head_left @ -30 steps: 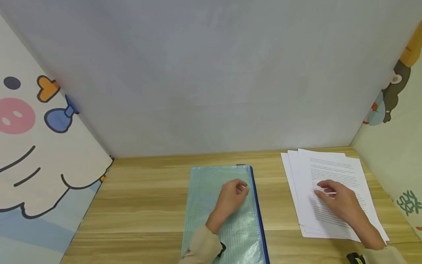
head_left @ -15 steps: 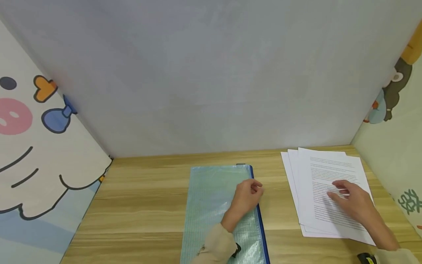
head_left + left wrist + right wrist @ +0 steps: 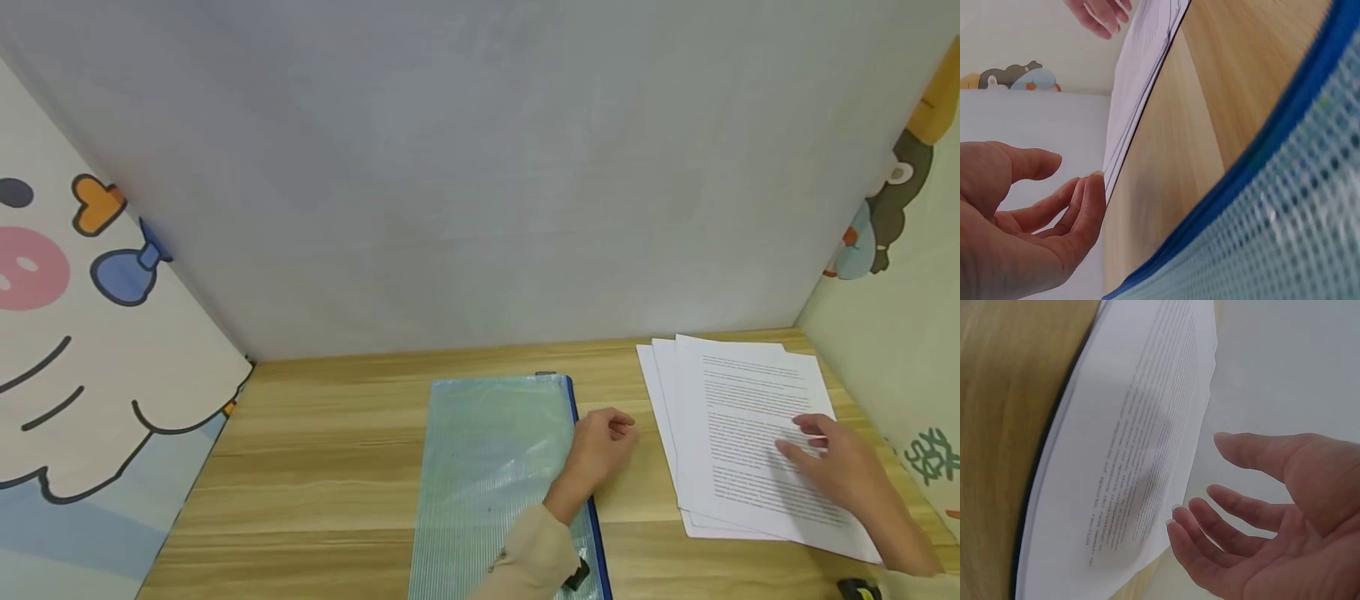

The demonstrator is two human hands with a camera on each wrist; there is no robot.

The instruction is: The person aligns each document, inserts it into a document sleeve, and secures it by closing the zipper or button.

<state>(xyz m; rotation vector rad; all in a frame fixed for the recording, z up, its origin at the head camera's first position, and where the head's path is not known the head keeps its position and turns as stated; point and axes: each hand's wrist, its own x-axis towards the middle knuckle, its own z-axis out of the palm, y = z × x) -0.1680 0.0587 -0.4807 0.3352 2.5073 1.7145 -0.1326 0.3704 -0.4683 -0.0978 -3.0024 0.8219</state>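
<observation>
A pale green, ribbed see-through zip file bag (image 3: 480, 467) with a blue zip edge lies flat on the wooden table. My left hand (image 3: 600, 450) hovers past that blue edge, its fingers loosely bent and holding nothing. To the right is a fanned stack of printed paper sheets (image 3: 750, 417). Over the right part of the stack hangs my right hand (image 3: 843, 462), fingers relaxed. In the right wrist view a gap shows between thumb and fingers, and the hand's shadow falls on the top sheet (image 3: 1147, 425).
The bare wooden table (image 3: 322, 467) extends to the left of the file bag. A grey wall (image 3: 480, 183) stands along the back. Side panels with cartoon prints (image 3: 123, 275) close in the left and right.
Both hands have moved to the right, the left from above the file bag to past its blue edge, the right across the paper stack. The bag and sheets lie as before.
</observation>
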